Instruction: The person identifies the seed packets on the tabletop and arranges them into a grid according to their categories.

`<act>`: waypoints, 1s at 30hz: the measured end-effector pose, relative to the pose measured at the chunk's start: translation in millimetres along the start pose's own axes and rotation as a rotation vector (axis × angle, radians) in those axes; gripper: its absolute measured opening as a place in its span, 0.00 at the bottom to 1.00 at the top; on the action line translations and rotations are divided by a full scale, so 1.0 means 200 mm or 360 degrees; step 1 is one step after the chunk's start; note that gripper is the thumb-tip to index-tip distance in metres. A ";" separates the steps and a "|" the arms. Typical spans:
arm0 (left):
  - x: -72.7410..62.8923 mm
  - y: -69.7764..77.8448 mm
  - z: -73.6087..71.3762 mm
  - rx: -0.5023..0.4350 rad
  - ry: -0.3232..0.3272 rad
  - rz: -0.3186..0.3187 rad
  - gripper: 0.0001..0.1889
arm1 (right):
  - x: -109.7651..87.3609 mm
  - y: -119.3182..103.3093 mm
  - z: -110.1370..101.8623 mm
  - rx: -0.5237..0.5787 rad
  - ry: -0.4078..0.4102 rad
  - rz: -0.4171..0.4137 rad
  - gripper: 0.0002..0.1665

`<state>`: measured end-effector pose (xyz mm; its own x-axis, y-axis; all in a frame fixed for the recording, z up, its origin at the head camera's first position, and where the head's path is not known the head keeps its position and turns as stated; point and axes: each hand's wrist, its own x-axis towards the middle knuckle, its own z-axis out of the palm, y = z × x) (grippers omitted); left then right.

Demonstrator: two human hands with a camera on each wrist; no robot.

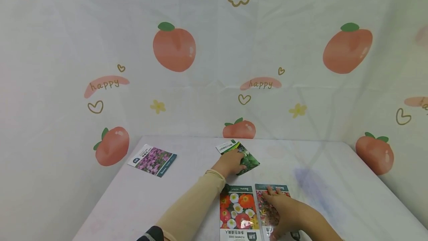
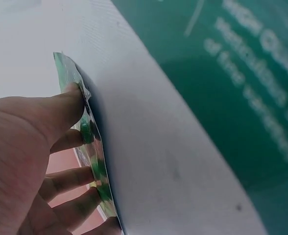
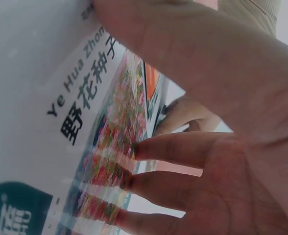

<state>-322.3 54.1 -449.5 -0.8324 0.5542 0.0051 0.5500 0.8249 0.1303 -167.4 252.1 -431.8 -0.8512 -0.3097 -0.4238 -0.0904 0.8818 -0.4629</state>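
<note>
My left hand (image 1: 229, 163) rests its fingertips on a green seed packet (image 1: 250, 162) lying askew near the back of the table; the hand hides part of it. In the left wrist view, the thumb and fingers (image 2: 73, 178) are spread across the packet's face. Closer to me, my right hand (image 1: 291, 211) lies over a wildflower seed packet (image 1: 266, 213), its fingers (image 3: 163, 188) touching the printed flowers in the right wrist view. Just left of that packet is a seed packet with red, orange and white flowers (image 1: 238, 209), parallel to it.
A seed packet with purple flowers (image 1: 154, 160) lies tilted at the table's back left. The white table (image 1: 187, 151) meets a hanging cloth (image 1: 207, 99) printed with peaches along its back edge. A faint purple stain (image 1: 312, 185) marks the right side.
</note>
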 end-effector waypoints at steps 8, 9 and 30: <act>0.02 0.00 0.00 0.0011 -0.0011 0.0003 0.27 | 0.01 0.00 -0.01 0.0002 -0.0001 0.0016 0.70; 0.02 0.00 0.00 0.0007 -0.0011 0.0003 0.27 | 0.01 0.00 -0.01 0.0005 -0.0003 0.0027 0.70; 0.04 0.03 0.00 -0.0026 -0.0051 0.0036 0.27 | 0.01 -0.02 -0.01 -0.0003 -0.0013 0.0063 0.69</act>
<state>-325.4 64.1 -449.5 -0.8172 0.5759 -0.0234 0.5671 0.8105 0.1465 -169.0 248.9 -429.4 -0.8499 -0.2773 -0.4480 -0.0575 0.8940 -0.4444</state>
